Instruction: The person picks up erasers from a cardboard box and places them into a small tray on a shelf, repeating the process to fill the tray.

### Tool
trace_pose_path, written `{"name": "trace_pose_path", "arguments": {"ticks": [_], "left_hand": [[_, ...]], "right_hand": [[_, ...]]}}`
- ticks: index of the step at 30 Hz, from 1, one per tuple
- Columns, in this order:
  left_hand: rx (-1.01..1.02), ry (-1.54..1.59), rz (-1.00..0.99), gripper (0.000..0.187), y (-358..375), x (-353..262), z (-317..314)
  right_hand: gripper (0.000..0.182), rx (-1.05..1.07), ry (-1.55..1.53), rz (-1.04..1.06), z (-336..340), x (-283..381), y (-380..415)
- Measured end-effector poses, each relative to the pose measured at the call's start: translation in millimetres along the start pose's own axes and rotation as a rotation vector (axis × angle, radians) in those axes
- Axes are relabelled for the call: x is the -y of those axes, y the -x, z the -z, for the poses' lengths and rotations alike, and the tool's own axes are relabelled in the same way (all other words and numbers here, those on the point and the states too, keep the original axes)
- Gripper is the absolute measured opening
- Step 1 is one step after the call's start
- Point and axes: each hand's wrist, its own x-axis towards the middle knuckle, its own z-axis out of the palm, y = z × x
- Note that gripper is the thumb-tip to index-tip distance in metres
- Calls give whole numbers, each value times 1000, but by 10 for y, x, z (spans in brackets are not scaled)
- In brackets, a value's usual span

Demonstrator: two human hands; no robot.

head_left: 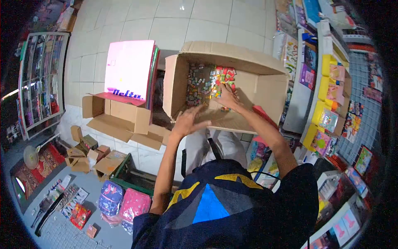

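Observation:
A large open cardboard box stands in front of me. On its floor lie many small colourful pieces, red, green, yellow and pale, too small to name surely; they gather in the left half and middle. My right hand reaches inside, its fingers apart and touching the red and yellow pieces near the middle. Over the box's near left edge is my left hand, thumb and fingers spread, with nothing in it. Its fingertips point into the box toward the pieces.
Left of the box stand pink boards or folders and another open carton. Several small boxes and bagged backpacks are at lower left. Shelves of packaged goods line the right side. A glass display case is at far left.

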Motion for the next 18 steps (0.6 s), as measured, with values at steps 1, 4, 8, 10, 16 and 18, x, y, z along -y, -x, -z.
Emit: {"name": "trace_pose_path", "arguments": {"ticks": [1,4,8,10,16,18], "left_hand": [[-59,101,50,61,-64,-44,15],[-328,484,121,56,-277,-220,-56],[-307,858,13,42,-387,-462,-86],[-372,923,-75,34,-288,-741,82],[-190,1074,-70,30,-191,-757,160],[-93,1011,-25,29,-86,-811,282]], "right_hand": [[68,-76,17,100,196,192,171],[58,-172,-36,400,496,501,474],[50,-371,-19,730,645,987,899],[51,-376,46,729,691,1097,1061],[53,-277,-42,648,852,1280,1439],[53,-320,-23,706,880,1242,1505]]}}
